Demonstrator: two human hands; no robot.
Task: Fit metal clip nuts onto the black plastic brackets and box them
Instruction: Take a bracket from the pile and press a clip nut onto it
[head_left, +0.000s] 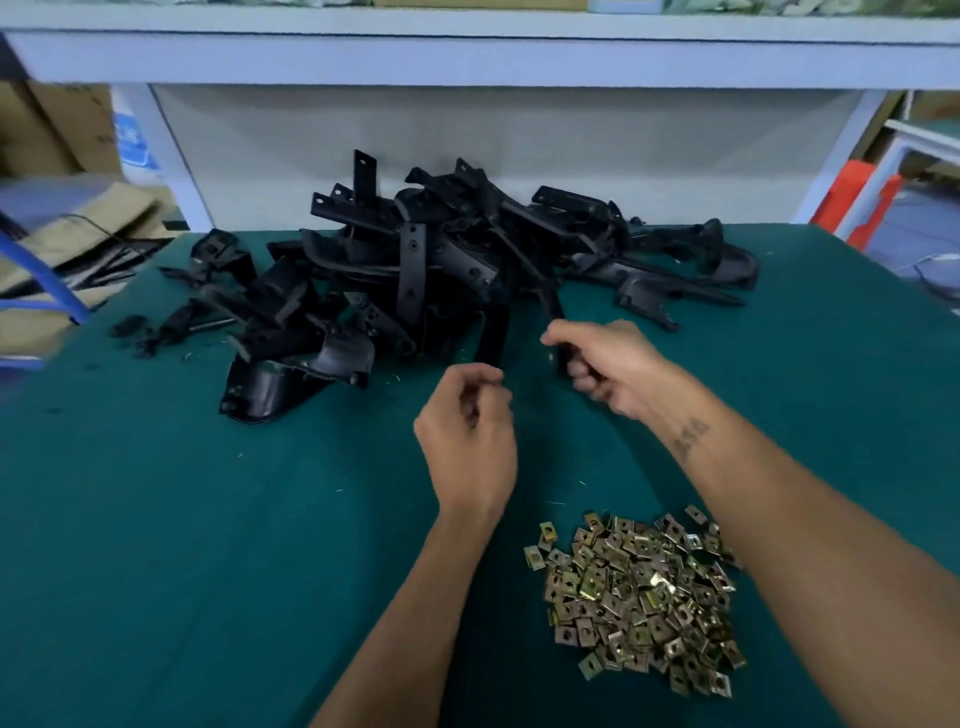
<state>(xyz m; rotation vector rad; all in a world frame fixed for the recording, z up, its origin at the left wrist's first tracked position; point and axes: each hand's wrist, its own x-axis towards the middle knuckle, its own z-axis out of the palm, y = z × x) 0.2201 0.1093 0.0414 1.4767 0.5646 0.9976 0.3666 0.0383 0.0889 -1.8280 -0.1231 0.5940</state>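
Where brackets (441, 270) heap, green mat (208, 545); white shelf (467, 57) behind.

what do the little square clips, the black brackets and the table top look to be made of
Clips: metal with a yellowish plated finish, glinting. Brackets: likely moulded plastic, matte black with a dull sheen on curved faces. Table top: a dark green mat, flat and unshiny, possibly rubber or felt.

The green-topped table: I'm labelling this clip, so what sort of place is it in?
Probably a small factory assembly bench: a pile of black brackets, loose clip nuts on the green mat, cardboard cartons behind.
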